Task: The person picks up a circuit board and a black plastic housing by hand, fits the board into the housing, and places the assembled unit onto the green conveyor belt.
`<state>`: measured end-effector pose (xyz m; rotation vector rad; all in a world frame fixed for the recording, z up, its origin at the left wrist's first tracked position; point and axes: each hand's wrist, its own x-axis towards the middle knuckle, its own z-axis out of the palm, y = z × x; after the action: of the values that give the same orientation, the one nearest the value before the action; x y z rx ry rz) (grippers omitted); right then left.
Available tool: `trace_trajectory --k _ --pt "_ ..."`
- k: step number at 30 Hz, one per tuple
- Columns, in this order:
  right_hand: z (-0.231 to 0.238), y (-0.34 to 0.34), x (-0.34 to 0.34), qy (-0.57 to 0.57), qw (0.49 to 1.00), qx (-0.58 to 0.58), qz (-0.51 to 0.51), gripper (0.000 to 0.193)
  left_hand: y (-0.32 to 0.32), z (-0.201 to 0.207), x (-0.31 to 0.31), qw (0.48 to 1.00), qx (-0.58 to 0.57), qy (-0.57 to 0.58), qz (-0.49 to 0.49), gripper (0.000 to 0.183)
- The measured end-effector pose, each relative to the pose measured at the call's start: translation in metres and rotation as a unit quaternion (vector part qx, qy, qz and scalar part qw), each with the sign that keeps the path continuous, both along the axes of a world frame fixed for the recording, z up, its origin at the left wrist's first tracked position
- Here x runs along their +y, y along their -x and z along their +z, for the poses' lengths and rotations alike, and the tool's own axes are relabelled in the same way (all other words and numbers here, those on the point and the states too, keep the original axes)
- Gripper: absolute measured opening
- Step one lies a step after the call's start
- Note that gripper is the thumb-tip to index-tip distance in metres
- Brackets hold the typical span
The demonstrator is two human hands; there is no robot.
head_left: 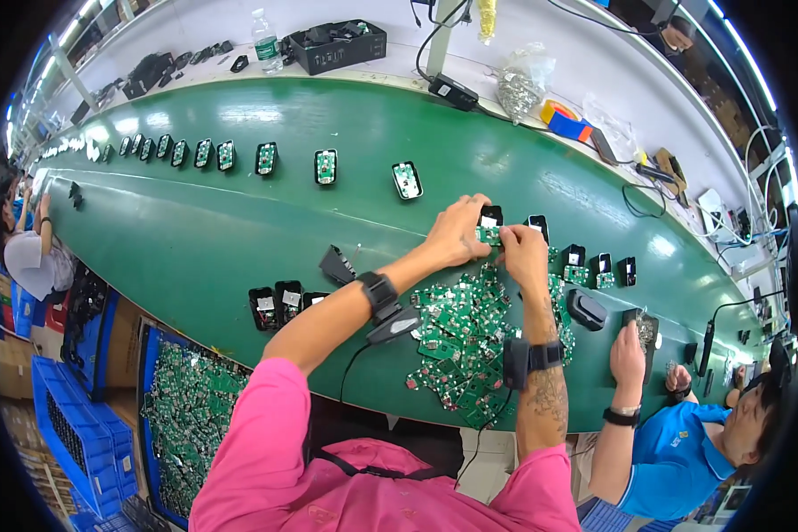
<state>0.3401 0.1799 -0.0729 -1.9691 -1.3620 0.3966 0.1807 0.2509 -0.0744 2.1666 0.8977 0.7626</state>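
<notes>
Both my arms reach over a green table. My left hand (457,230) grips a small black plastic housing (490,215) from its left side. At the housing's near edge, my right hand (524,252) pinches a green circuit board (488,236), which partly overlaps the opening. A large loose pile of green circuit boards (457,341) lies between my forearms. Just right of my hands stand further black housings, one (538,227) nearest and several more beyond it, some with boards at their near ends. A black device is strapped to each of my wrists.
A row of housings fitted with boards (325,167) runs far left. Black housings (290,300) lie beside my left forearm. A closed black case (587,309) sits right of the pile. A co-worker in blue (674,461) works at right. A blue bin of boards (191,408) stands lower left.
</notes>
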Motion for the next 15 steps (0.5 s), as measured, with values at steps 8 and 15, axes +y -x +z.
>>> trace_trajectory --k 8,15 --pt "0.076 0.072 -0.094 -0.059 0.977 0.190 0.072 0.023 0.084 0.067 -0.099 0.848 -0.324 0.410 -0.085 0.060" --pt "0.099 0.108 -0.160 -0.192 0.980 -0.019 0.052 0.013 0.110 0.070 -0.154 0.860 -0.328 0.392 0.013 0.053"
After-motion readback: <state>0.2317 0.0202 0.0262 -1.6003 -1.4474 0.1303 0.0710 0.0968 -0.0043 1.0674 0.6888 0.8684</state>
